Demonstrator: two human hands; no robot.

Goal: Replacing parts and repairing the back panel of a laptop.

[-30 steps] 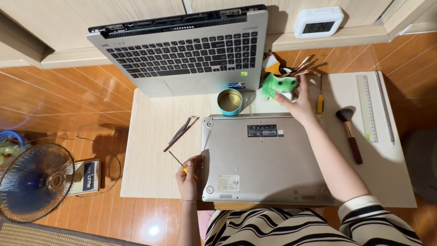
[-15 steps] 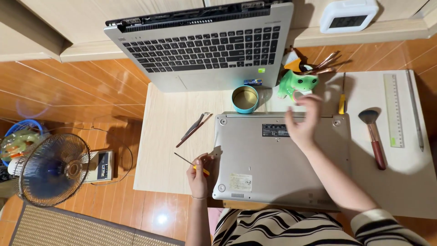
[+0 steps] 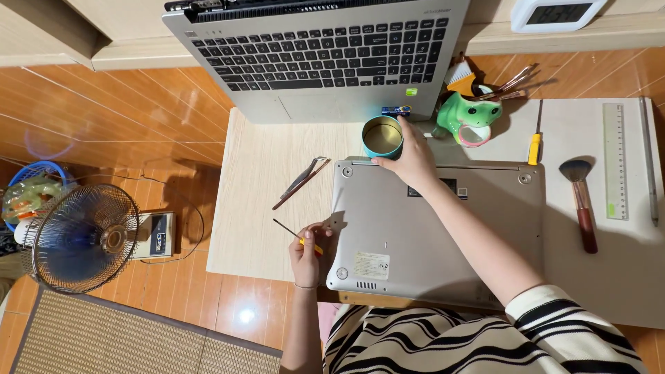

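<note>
Beside teal cup point(image 3: 383, 136), right hand point(image 3: 410, 156), contents unclear

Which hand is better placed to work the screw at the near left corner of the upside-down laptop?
Left, probably. The left hand holds a small screwdriver right beside the upside-down laptop at its near left corner. The right hand is across the laptop at the small teal tin, with no tool visible.
</note>
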